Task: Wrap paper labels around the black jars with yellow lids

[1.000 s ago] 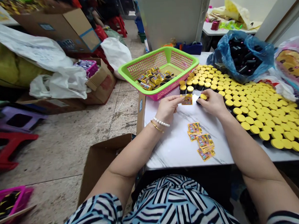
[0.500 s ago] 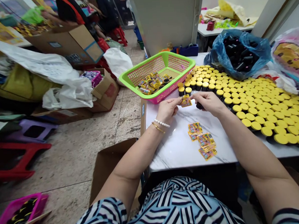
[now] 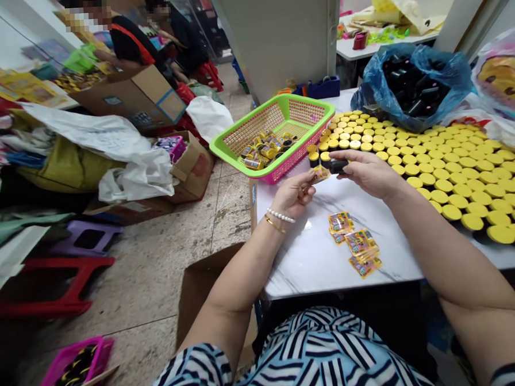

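Observation:
Pinched in my left hand (image 3: 294,195), which wears a pearl bracelet and a gold bangle, is a small yellow printed plastic sleeve (image 3: 320,173). My right hand (image 3: 371,172) grips a small black container (image 3: 338,166), lying sideways with one end at the sleeve's edge. Whether that end is inside the sleeve, I cannot tell. Below the hands, a loose pile of similar printed sleeves (image 3: 360,243) lies on the white marbled table (image 3: 300,265). Many black containers with yellow lids (image 3: 449,174) stand in rows to the right.
A green and pink basket (image 3: 301,151) holding wrapped containers (image 3: 266,149) sits beyond my left hand. Behind the rows is a blue plastic bag (image 3: 374,74) of black pieces. An open cardboard box (image 3: 202,282) stands left of the table. Two people sit at the back left.
My right hand has turned, bringing the black container up level against the sleeve. The sleeve has tilted flatter in my left fingers. The view has shifted slightly to the left.

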